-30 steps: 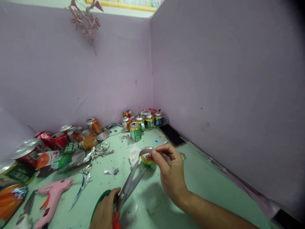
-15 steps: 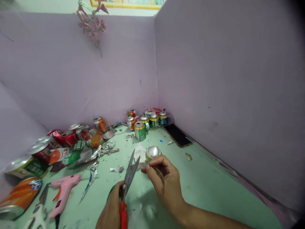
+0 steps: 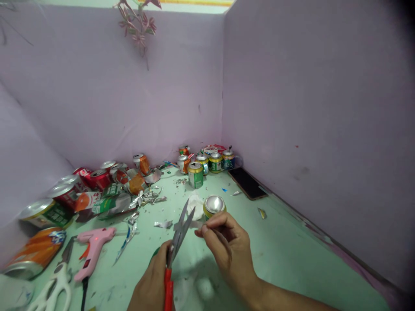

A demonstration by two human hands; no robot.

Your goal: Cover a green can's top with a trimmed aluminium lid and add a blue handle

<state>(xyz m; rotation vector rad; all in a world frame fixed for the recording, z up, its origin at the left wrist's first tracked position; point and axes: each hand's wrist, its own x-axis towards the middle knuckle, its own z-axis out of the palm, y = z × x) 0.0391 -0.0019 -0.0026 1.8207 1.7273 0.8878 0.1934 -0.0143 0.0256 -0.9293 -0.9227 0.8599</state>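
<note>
My left hand (image 3: 152,276) is wrapped round a pair of red-handled scissors (image 3: 168,285), whose blades point up and stand apart. My right hand (image 3: 227,246) pinches a thin silvery strip (image 3: 196,224) between thumb and fingertips, and the strip reaches left to the scissor blades. Just beyond the right fingers a short can piece (image 3: 214,205) rests on the table, silver face up with a yellow-green side. White crumpled tissue (image 3: 195,206) lies beside it, behind the blades.
Whole and cut cans (image 3: 100,179), foil scraps, a pink glue gun (image 3: 94,250) and white scissors (image 3: 55,285) lie at left. Several small cans (image 3: 196,175) stand at the back. A phone (image 3: 248,183) lies along the right wall.
The view has shifted, so the scene sits farther right. The scissor blades are less widely apart, and the strip from my right hand now shows at them.
</note>
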